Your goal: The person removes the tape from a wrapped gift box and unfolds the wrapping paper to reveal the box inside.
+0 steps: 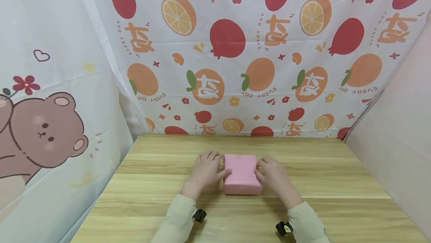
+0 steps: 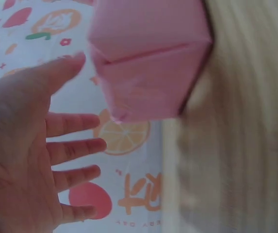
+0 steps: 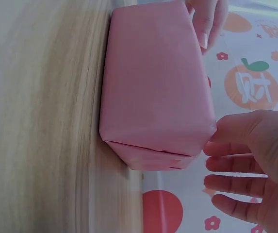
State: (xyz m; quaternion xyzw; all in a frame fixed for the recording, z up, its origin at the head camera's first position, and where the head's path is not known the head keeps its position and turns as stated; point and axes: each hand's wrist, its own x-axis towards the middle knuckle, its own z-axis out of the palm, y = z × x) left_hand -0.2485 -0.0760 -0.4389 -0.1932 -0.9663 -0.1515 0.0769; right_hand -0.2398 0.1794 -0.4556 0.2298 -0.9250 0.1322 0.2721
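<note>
A box wrapped in pink paper (image 1: pixel 240 172) sits on the wooden table, with a small piece of tape near its far top edge. My left hand (image 1: pixel 207 170) is at the box's left side, thumb over the top edge. In the left wrist view that hand (image 2: pixel 22 150) has its fingers spread and straight, beside the folded end of the pink box (image 2: pixel 151 73). On the other side, my right hand (image 1: pixel 274 175) has its fingertips at the right edge. The right wrist view shows its thumb (image 3: pixel 233 127) against a corner of the box (image 3: pixel 155 82), the other fingers extended.
The wooden table (image 1: pixel 151 198) runs back to a hanging cloth (image 1: pixel 232 82) printed with fruit. To the left hangs a white cloth with a bear (image 1: pixel 50 130), and to the right a plain pale cloth (image 1: pixel 394 138). Small black devices (image 1: pixel 199 215) are worn at both wrists.
</note>
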